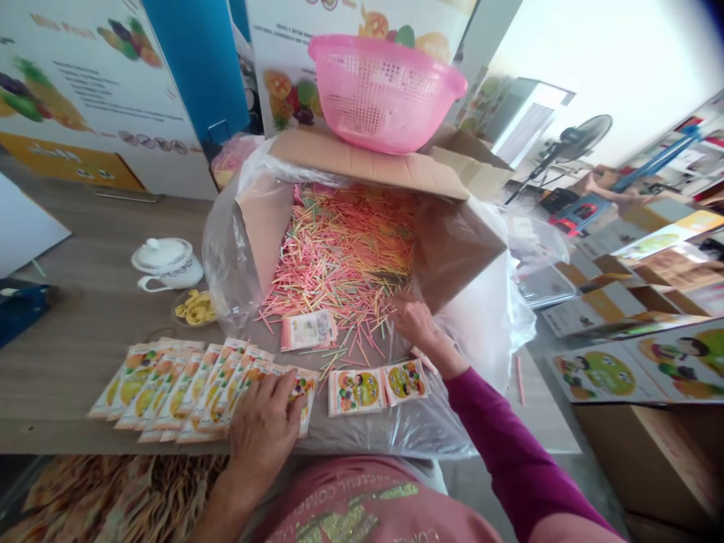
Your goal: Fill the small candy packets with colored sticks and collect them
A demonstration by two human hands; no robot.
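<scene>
My left hand [265, 419] lies on the right end of a row of overlapping printed packets [186, 388], thumb and fingers slightly apart. At the near right edge of a heap of thin pastel candy sticks [345, 249], my right hand [417, 323] has its fingers curled in among the sticks. The heap spills out of a cardboard box [452, 249] lying on its side. A packet with a pale panel [309, 330] lies at the heap's front. Closer to me are two small stacks of fruit-printed packets [355, 392], side by side on clear plastic.
A pink basket [385, 98] sits on top of the box. To the left stand a lidded white pot [167, 262] and a small dish of yellow bands [197, 308]. Clear plastic sheeting [486, 309] surrounds the box. Cartons [639, 452] and a fan [582, 139] are at right.
</scene>
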